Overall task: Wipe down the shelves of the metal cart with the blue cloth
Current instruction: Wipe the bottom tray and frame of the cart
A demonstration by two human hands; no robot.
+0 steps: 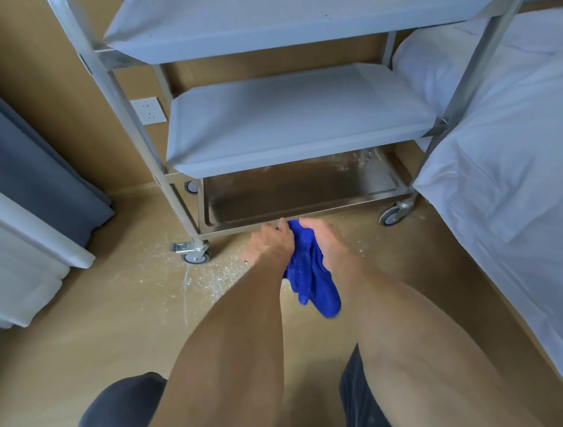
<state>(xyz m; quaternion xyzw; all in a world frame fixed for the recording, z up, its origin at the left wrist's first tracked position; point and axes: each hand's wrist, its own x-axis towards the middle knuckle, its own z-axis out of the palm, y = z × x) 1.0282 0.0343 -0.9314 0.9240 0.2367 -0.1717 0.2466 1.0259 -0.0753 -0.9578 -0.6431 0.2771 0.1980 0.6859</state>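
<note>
A three-shelf metal cart (136, 130) on castors stands against the tan wall ahead of me. Its top shelf (274, 23) and middle shelf (282, 124) look matt grey; the bottom shelf (293, 187) is bare shiny steel with white specks at its back. The blue cloth (308, 278) is bunched between both hands just in front of the bottom shelf's front rim, its loose end hanging toward the floor. My left hand (268, 243) grips the cloth from the left, and my right hand (322, 241) grips it from the right.
A bed with white sheets (526, 161) fills the right side, close to the cart. Grey curtain (26, 168) and white furniture (3, 265) stand at left. White powder is scattered on the tan floor (198, 274) near the front left castor (195, 255). A wall socket (149, 111) sits behind the cart.
</note>
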